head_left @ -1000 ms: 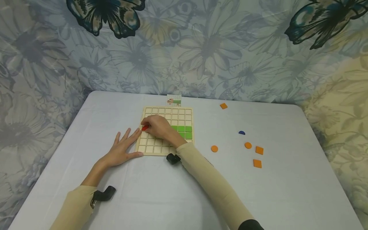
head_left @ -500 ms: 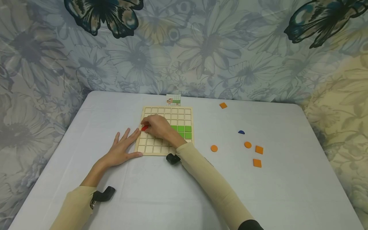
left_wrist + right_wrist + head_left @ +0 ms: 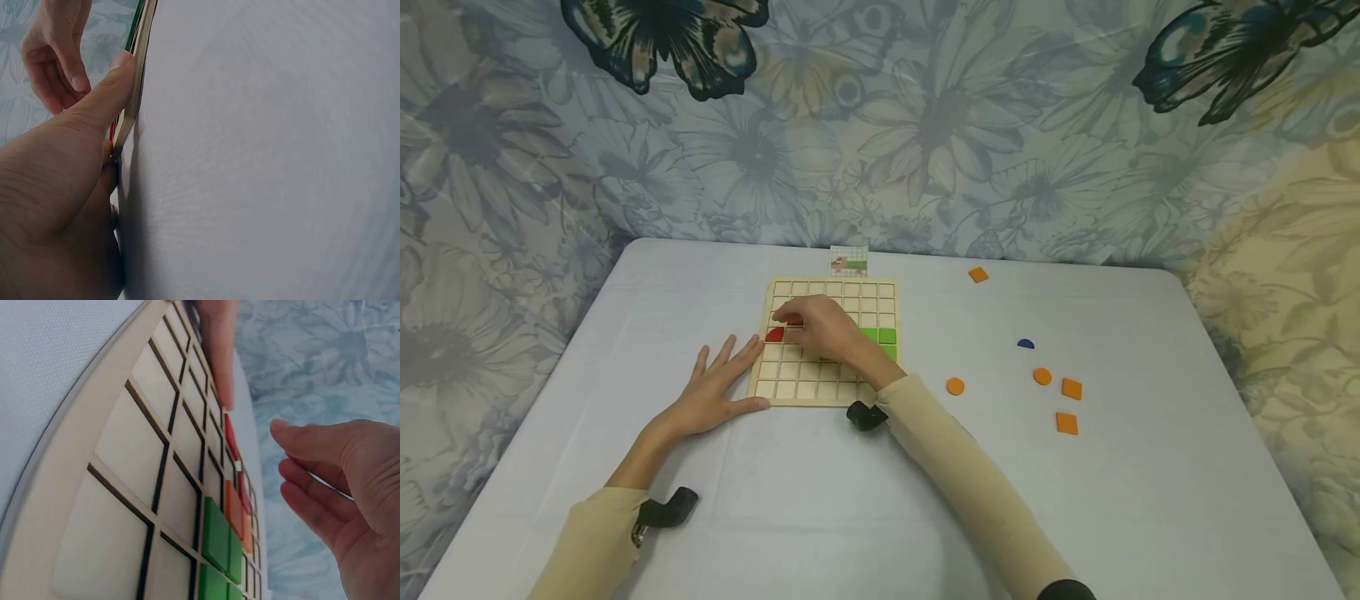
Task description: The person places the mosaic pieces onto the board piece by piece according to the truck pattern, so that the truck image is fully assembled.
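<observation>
A wooden grid board [image 3: 786, 389] lies on the table. At its left side a red piece with a curved edge [image 3: 774, 334] sits in a cell; another red piece [image 3: 794, 322] is partly covered by my right hand [image 3: 823, 327]. That hand hovers over the board with loosely bent fingers and holds nothing. Green squares [image 3: 887, 336] fill cells to the right, and the right wrist view also shows orange pieces [image 3: 234, 509] beside them. My left hand [image 3: 711, 398] is spread on the table, its fingertips and thumb against the board's left edge.
A small printed card [image 3: 849, 261] lies behind the board. To the right are scattered orange squares [image 3: 1072, 388], orange discs [image 3: 955, 386] and a blue half-disc [image 3: 1026, 343]. A patterned cloth [image 3: 940, 150] hangs behind the table.
My right hand has let go of the red piece at the left edge and moved slightly right and up from it. The left hand stays in place. The head view has shifted slightly.
</observation>
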The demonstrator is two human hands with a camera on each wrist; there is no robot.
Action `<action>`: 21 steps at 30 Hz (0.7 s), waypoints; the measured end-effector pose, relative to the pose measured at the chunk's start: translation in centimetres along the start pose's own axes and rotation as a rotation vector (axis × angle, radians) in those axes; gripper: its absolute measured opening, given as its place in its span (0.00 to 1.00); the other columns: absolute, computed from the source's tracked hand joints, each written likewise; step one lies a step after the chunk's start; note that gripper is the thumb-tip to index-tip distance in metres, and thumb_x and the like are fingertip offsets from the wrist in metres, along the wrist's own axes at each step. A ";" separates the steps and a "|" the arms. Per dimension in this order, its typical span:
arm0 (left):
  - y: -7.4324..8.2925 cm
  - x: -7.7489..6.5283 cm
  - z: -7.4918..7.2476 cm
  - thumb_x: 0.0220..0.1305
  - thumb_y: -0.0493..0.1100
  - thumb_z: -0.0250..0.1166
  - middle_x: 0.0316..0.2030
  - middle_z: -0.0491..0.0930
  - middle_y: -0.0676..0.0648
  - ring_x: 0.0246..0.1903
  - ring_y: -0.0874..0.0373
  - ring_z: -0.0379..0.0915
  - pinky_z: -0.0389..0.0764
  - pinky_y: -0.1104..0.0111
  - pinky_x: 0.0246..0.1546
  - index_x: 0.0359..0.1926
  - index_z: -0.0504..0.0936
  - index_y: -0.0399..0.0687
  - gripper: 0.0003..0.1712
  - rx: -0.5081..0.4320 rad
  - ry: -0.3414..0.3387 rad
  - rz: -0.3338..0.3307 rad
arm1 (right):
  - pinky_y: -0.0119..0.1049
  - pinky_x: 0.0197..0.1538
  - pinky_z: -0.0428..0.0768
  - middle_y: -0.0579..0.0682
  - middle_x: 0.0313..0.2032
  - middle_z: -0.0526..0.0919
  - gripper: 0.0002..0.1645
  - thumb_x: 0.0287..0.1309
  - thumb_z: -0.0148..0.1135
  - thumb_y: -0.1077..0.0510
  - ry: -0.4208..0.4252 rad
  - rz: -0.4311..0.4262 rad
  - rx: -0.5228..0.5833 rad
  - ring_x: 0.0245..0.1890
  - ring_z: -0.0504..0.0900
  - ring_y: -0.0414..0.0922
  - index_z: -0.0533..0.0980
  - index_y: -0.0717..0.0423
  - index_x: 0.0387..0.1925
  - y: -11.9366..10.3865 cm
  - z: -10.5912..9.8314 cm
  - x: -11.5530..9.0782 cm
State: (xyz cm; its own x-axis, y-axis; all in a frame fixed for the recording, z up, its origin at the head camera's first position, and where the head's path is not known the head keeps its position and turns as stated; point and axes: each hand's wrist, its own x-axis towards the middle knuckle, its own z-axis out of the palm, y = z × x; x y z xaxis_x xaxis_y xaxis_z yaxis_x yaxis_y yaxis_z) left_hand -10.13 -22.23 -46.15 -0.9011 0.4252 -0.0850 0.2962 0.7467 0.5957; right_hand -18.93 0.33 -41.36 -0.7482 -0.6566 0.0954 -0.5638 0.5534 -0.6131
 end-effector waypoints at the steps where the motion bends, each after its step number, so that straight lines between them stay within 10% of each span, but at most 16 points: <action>1: 0.0 0.0 0.0 0.59 0.60 0.68 0.77 0.46 0.43 0.75 0.39 0.27 0.20 0.42 0.68 0.77 0.49 0.46 0.55 0.000 0.000 0.000 | 0.30 0.55 0.77 0.48 0.51 0.84 0.19 0.59 0.69 0.60 0.003 -0.014 0.004 0.51 0.82 0.42 0.81 0.56 0.52 0.0 -0.2 -0.2; 21: 0.3 0.0 0.0 0.59 0.61 0.68 0.77 0.46 0.42 0.75 0.38 0.28 0.21 0.42 0.69 0.77 0.50 0.45 0.55 0.010 0.007 -0.005 | 0.44 0.56 0.79 0.55 0.51 0.84 0.22 0.56 0.71 0.62 0.065 -0.098 0.121 0.50 0.81 0.51 0.80 0.61 0.53 0.5 -4.5 -5.1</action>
State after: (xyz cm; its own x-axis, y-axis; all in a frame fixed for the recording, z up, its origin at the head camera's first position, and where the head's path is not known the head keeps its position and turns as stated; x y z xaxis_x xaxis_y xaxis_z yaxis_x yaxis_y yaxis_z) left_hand -10.00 -22.00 -45.98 -0.9046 0.4181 -0.0826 0.2948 0.7537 0.5874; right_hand -17.00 6.26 -38.65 -0.7151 -0.6674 0.2077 -0.5919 0.4201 -0.6879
